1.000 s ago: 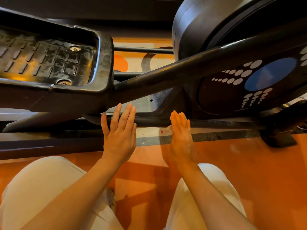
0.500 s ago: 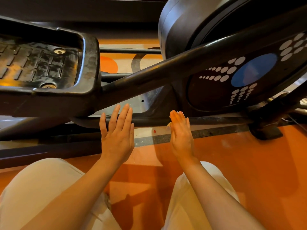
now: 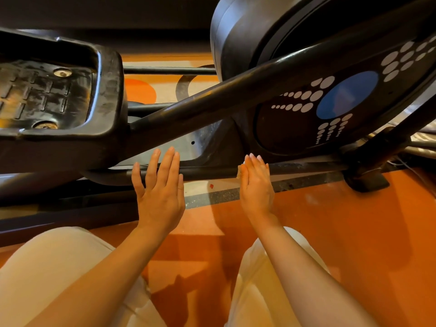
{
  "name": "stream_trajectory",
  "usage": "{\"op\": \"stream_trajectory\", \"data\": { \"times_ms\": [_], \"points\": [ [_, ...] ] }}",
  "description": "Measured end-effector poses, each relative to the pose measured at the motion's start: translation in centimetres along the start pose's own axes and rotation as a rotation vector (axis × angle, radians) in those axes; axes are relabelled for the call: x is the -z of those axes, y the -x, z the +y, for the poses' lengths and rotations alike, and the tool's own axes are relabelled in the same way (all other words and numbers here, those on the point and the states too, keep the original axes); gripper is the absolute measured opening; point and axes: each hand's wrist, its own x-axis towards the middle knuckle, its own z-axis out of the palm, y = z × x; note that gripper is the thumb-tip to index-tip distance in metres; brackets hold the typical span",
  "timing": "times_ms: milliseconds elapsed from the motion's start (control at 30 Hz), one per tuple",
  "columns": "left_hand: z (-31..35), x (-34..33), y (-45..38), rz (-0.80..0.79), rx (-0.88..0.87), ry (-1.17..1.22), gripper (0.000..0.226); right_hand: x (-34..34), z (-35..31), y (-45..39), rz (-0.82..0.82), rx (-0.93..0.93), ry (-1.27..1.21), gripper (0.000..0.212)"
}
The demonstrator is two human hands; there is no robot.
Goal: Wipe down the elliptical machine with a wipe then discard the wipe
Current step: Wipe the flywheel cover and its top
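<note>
Head view takes in, from the left, the black foot pedal [image 3: 59, 95] of the elliptical machine [image 3: 295, 50], then the left hand [image 3: 160, 197], its fingers straight and spread in front of the low horizontal bar [image 3: 207, 172]. Further right, the right hand [image 3: 257, 187] is flat with fingers together against that bar, a pale scrap that may be the wipe [image 3: 238, 173] peeking out at its thumb side. Beyond it sits the dotted flywheel cover [image 3: 330, 102], above the orange floor [image 3: 342, 232].

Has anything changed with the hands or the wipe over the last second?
Hardly anything. Only the view drifted: the machine slid left in frame. The left hand stays flat and open near the low bar. The right hand stays flat by the bar, a pale scrap, perhaps the wipe, peeking beside it.
</note>
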Motion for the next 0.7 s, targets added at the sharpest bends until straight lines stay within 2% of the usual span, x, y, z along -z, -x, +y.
{"op": "stream_trajectory", "data": {
  "times_ms": [133,200,267,300,400,500,567,700],
  "points": [
    [0.9,-0.3,-0.3,-0.036,0.016,-0.007,0.051,0.5,0.5,0.1,-0.013,0.034,-0.004,0.048],
    [1.2,-0.4,-0.4,-0.042,0.02,-0.011,0.051,1.4,2.1,-0.8,-0.091,0.07,0.221,0.048],
    [1.4,-0.6,-0.4,-0.037,0.024,-0.011,0.051,2.1,3.2,-1.7,-0.169,0.047,0.486,0.062],
    [1.5,-0.6,-0.5,-0.037,0.026,-0.009,0.051,2.4,3.4,-2.0,-0.166,0.007,0.513,0.065],
    [1.6,-0.7,-0.5,-0.034,0.033,0.002,0.051,2.5,2.1,-2.0,-0.143,-0.018,0.482,0.053],
    [1.6,-0.7,-0.5,-0.037,0.034,-0.006,0.052,1.3,0.8,-1.2,-0.094,-0.096,0.125,0.044],
    [1.5,-0.7,-0.5,-0.045,0.035,-0.032,0.052,1.2,1.0,-1.6,-0.067,-0.18,-0.055,0.047],
    [1.6,-0.6,-0.5,-0.052,0.024,-0.038,0.053,2.5,3.6,-4.1,-0.113,-0.359,-0.01,0.049]
  ]
}}
